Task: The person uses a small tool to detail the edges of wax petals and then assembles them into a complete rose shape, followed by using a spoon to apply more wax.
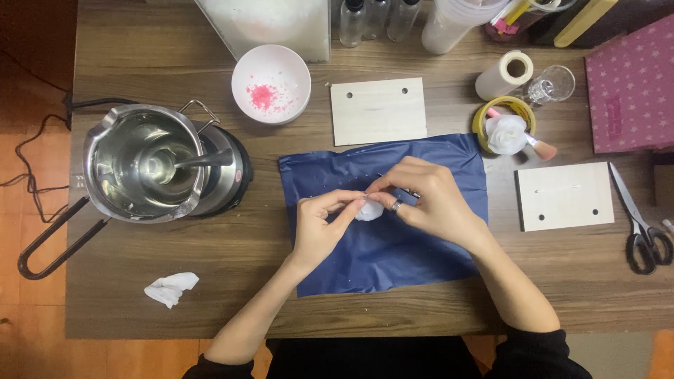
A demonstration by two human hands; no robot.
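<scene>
Both hands meet over a dark blue sheet (421, 154) spread on the wooden table. My left hand (319, 221) pinches a small white lump (369, 210), partly hidden by fingers. My right hand (428, 196), with a ring on one finger, touches the same lump from the right and holds a thin dark tool whose tip shows at the fingers. A finished white flower-like piece (505, 133) sits in a yellow tape roll (484, 112) at the upper right.
A steel pot (140, 165) with clear liquid and a spoon stands on a heater at left. White bowl (272, 83) with pink bits, two wooden boards (378, 111) (565, 196), scissors (642, 231), a crumpled tissue (170, 288), bottles and a pink box (632, 84).
</scene>
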